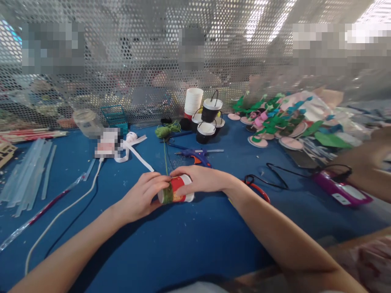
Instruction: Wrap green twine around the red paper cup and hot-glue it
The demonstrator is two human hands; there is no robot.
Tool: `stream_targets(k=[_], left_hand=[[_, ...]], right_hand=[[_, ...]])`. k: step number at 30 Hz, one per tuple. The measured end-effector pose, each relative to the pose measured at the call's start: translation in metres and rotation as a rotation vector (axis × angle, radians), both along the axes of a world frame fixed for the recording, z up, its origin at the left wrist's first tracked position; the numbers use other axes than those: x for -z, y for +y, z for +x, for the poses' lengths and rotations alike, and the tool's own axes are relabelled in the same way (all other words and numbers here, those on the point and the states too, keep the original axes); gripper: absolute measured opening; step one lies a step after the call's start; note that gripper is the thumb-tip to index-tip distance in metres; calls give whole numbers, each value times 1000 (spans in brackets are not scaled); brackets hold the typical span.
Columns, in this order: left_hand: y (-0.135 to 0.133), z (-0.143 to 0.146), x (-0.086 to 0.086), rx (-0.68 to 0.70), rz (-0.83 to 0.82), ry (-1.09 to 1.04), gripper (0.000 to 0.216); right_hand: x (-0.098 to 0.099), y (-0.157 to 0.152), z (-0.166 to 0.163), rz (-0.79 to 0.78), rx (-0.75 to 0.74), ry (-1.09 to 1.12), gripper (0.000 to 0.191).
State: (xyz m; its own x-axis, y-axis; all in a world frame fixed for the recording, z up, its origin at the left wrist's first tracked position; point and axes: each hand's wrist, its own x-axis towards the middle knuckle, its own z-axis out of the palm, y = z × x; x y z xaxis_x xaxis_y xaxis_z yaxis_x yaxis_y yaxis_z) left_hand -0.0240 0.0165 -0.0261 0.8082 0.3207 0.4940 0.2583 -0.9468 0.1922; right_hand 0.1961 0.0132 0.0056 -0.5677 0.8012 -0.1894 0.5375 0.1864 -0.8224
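A red paper cup (179,188) lies on its side between my hands, just above or on the blue table. Green yarn (168,194) is wound around one end of it, at the left. My left hand (146,193) is closed on the yarn-wrapped end. Over the red part, my right hand (198,179) grips the cup from above, near its white right end. A strand of the yarn runs back from the cup to a green yarn ball (163,131). Just behind my right hand lies a blue glue gun (197,155).
Stacked white cups (193,101) and black handled buckets (205,132) stand at the back. Craft flowers (269,122) lie at the right, near a purple power strip (340,189) and another person's arm (360,171). Glue sticks (27,175) and a white cable (70,207) lie left.
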Motion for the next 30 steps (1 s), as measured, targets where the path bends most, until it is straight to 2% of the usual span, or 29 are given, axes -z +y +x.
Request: stream_targets(k=[3,9,15,19,25,30], left_hand=[[0,2,-1,6,-34,31,41],[-1,6,-5,-15,-135,158,58],[1,7,-9,-56,-225,195,49],[2,5,-4,-55,-307,159,59],[3,2,0,-149,-196,117,55],[4,1,-1,-119,-203,147,53]], right_hand=[[-5,-5,-1,14,-18,-71,55],[0,-22,-8,163,99,-123,45],[6,-28,-7,238,145,-104,45],[8,-27,-7,251,157,-93,45],[11,-27,-8,260,178,-71,49],[15,-30,-10,303,171,-9,46]])
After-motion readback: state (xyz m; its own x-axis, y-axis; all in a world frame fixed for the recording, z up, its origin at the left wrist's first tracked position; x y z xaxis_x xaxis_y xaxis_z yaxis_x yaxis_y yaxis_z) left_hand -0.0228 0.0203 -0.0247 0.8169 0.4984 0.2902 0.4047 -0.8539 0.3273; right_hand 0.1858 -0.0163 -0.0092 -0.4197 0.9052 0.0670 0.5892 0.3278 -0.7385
